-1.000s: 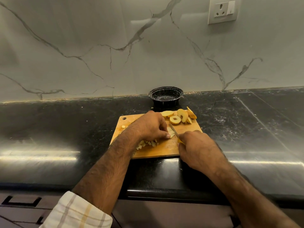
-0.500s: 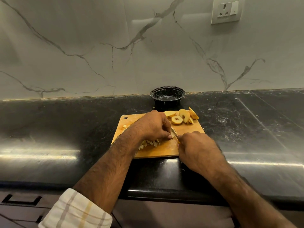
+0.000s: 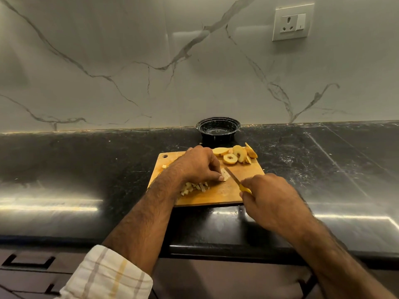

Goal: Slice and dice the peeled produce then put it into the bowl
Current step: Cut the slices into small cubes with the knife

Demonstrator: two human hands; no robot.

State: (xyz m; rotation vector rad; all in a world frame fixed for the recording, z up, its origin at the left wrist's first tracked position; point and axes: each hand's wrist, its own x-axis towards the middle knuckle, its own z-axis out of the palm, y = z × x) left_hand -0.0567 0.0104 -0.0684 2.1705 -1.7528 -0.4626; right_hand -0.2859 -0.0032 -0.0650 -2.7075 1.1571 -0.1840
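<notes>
Wall (image 3: 108, 50), upper frame: pale grey-white, dark grey branching veins. Socket plate (image 3: 292, 22), upper right: white. Counter (image 3: 64, 169), mid-frame: glossy black, faint white flecks and streaks. Bowl (image 3: 218, 126), centre: black. Cutting board (image 3: 244, 171): orange-tan wood. Slices (image 3: 235, 155) at its upper right: pale yellow flesh, darker golden edges. Diced bits (image 3: 195, 187): cream. Knife handle (image 3: 245, 189): yellow. Sleeve (image 3: 108, 277), lower left: cream, tan and yellow checks.

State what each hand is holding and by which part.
The right hand grips a knife by its yellow handle. The left hand holds down a pale produce strip on the cutting board with its fingertips, beside the blade.
</notes>
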